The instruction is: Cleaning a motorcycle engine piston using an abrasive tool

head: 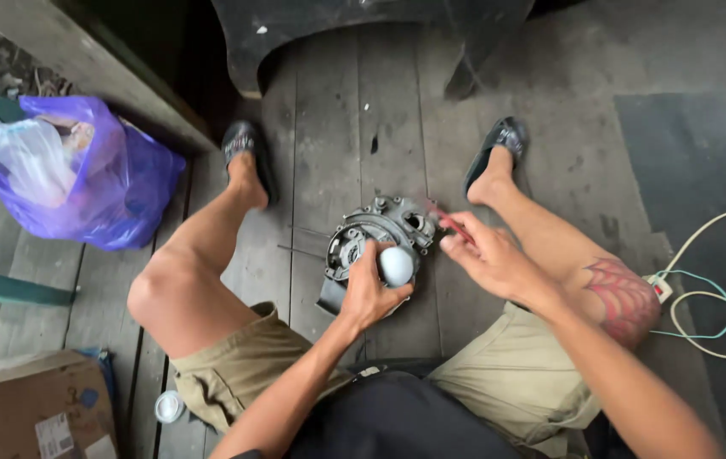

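Note:
A grey metal engine cover (pixel 375 231) lies on the wooden floor between my feet. My left hand (pixel 369 289) rests on its near edge, gripping a small pale blue-white round object (pixel 396 265). A thin red-handled tool (pixel 450 223) is held by my right hand (pixel 483 255), its tip pointing at the cover's right rim. The tool's tip is blurred.
A purple plastic bag (pixel 82 174) sits at the left beside green chair legs (pixel 6 289). A cardboard box (pixel 36 408) is at the lower left, a small white cap (pixel 169 406) near it. White and teal cables with a power strip (pixel 703 289) lie at the right.

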